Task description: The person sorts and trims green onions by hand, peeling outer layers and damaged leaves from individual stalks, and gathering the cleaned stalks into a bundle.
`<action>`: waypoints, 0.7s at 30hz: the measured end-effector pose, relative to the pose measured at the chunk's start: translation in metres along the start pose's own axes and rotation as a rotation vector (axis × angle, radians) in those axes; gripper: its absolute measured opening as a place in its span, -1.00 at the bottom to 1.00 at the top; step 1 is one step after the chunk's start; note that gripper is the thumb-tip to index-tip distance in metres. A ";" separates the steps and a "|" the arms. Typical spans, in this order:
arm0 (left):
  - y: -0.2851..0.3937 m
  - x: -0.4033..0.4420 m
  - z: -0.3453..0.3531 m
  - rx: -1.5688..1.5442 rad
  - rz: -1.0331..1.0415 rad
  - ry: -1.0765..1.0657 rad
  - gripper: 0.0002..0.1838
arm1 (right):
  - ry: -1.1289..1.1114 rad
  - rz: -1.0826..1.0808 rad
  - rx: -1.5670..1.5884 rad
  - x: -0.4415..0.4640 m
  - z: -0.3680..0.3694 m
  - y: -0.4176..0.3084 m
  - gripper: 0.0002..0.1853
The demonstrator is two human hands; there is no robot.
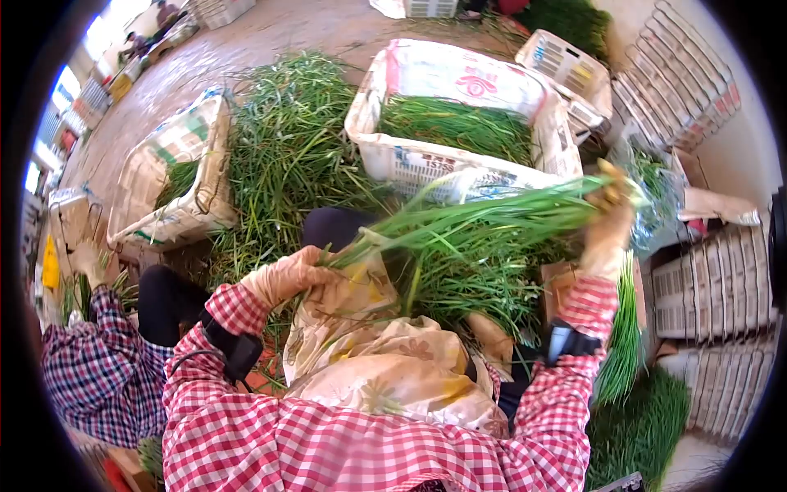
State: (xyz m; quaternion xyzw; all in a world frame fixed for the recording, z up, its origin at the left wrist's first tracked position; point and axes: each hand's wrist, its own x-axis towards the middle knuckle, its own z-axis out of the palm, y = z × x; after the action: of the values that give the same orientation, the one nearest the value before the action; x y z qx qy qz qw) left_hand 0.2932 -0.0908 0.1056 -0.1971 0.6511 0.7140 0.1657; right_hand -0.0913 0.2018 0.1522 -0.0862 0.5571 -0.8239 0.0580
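A long bunch of green stalks (pixel 484 210) stretches across in front of me. My right hand (pixel 608 221), in a pale glove, is raised and closed round the bunch's right end. At the leaf tips on the left, my left hand (pixel 297 277), also gloved, is closed with its fingers pinched on some thin leaves. Beneath the bunch lies a heap of loose green stalks (pixel 467 279), beside the stained apron (pixel 393 353) over my lap.
A white crate (pixel 459 164) holding greens stands ahead, with another crate (pixel 217 164) to the left. Between them rises a leafy pile (pixel 287 131). Crates are stacked (pixel 713 287) at the right. A co-worker's checked sleeve (pixel 106 361) is close on the left.
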 end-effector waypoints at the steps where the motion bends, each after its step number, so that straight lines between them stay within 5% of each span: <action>1: 0.009 -0.008 -0.007 0.013 -0.001 0.016 -0.74 | 0.077 -0.077 0.017 0.005 -0.016 -0.015 -0.71; 2: 0.013 -0.014 -0.013 -0.075 0.007 0.035 -0.68 | 0.307 -0.088 0.003 -0.011 -0.006 -0.040 -0.69; 5: 0.014 -0.015 -0.032 0.071 0.205 0.206 -0.57 | 0.271 -0.172 0.067 0.024 -0.069 -0.042 -0.66; 9: 0.027 -0.010 -0.057 -0.130 0.163 0.170 -0.58 | -0.010 0.031 -0.153 -0.008 -0.042 -0.031 -0.64; 11: 0.037 -0.017 -0.055 0.230 0.309 0.361 -0.65 | -0.275 0.315 0.142 -0.019 -0.035 -0.020 -0.63; 13: 0.048 -0.020 -0.069 -0.140 0.189 0.451 -0.66 | 0.112 0.240 0.183 -0.068 0.013 -0.023 -0.73; 14: 0.050 -0.023 -0.079 0.035 0.185 0.502 -0.66 | -0.200 0.300 0.002 -0.003 -0.052 0.017 -0.77; 15: 0.042 -0.023 -0.096 0.180 0.367 0.542 -0.63 | -0.147 0.376 0.058 -0.008 -0.050 0.021 -0.81; 17: 0.023 -0.018 -0.156 0.043 0.156 0.487 -0.57 | -0.300 0.275 0.190 -0.017 -0.045 0.021 -0.76; 19: -0.019 0.008 -0.231 1.017 -0.127 0.943 -0.43 | -0.346 0.231 0.216 -0.030 -0.037 0.007 -0.60; 21: 0.021 -0.007 -0.183 1.502 -0.278 1.083 -0.33 | -0.367 0.219 0.196 -0.034 -0.028 0.004 -0.53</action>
State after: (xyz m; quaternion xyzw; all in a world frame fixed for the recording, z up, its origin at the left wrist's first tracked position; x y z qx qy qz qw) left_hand 0.3009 -0.2744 0.1140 -0.4200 0.9009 -0.1091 0.0076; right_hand -0.0643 0.2324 0.1358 -0.1675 0.4605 -0.8335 0.2553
